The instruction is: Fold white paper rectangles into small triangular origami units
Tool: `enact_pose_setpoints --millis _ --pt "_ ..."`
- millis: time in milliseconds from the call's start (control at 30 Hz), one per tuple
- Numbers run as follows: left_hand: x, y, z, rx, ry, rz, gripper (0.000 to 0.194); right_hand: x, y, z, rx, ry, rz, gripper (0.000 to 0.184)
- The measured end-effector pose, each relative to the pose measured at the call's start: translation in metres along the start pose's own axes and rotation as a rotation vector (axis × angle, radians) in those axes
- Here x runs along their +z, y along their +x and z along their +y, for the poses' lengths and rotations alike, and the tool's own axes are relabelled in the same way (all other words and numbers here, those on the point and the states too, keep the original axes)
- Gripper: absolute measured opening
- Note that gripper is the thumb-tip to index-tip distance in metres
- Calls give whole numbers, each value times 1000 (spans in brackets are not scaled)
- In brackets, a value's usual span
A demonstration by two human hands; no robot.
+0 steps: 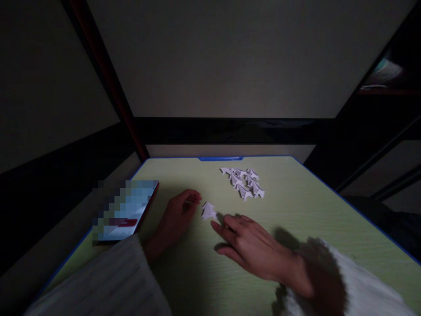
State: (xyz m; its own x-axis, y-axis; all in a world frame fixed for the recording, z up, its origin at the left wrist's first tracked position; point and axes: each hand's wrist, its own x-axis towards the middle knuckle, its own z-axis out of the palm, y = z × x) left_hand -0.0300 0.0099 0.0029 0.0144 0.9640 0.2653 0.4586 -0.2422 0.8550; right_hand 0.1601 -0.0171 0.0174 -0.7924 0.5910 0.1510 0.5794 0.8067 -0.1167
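Note:
A small folded white paper figure, frog-like in shape [208, 210], lies on the table between my two hands. Left of it is my left hand [180, 211], its fingers loosely bent, with nothing visible in them. My right hand [247, 240] is at the figure's lower right, index finger stretched toward its back edge and thumb held apart. Whether that fingertip touches the paper I cannot tell. Farther back, several similar folded paper figures [244, 191] are grouped close together.
A tablet-like device with a lit, partly blurred screen [126, 219] rests at the left side of the pale yellow-green table [305, 206]. Blue edging runs round the tabletop, with a raised blue strip [221, 158] at the far edge. Behind it stands a pale panel [226, 61].

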Motion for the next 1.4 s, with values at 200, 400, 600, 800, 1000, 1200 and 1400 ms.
enact_pose_setpoints --millis 200,400,600,800,1000,1200,1400 --pt "0 1 -1 -15 4 -12 14 2 4 -3 57 -2 12 48" --pt "1 3 1 -40 -14 -24 12 3 10 -5 68 -36 5 46" --pt "2 4 1 -50 -9 -13 10 2 10 -4 59 -21 4 39" --pt "2 4 0 -43 -2 -14 10 3 10 -4 62 11 -7 33" --pt "1 4 0 -47 -3 -19 10 2 10 -5 64 2 6 30" --pt "2 4 0 -30 28 -19 12 2 9 -5 69 6 8 28" --pt "1 2 -3 206 248 -117 14 3 9 -4 72 15 16 26"
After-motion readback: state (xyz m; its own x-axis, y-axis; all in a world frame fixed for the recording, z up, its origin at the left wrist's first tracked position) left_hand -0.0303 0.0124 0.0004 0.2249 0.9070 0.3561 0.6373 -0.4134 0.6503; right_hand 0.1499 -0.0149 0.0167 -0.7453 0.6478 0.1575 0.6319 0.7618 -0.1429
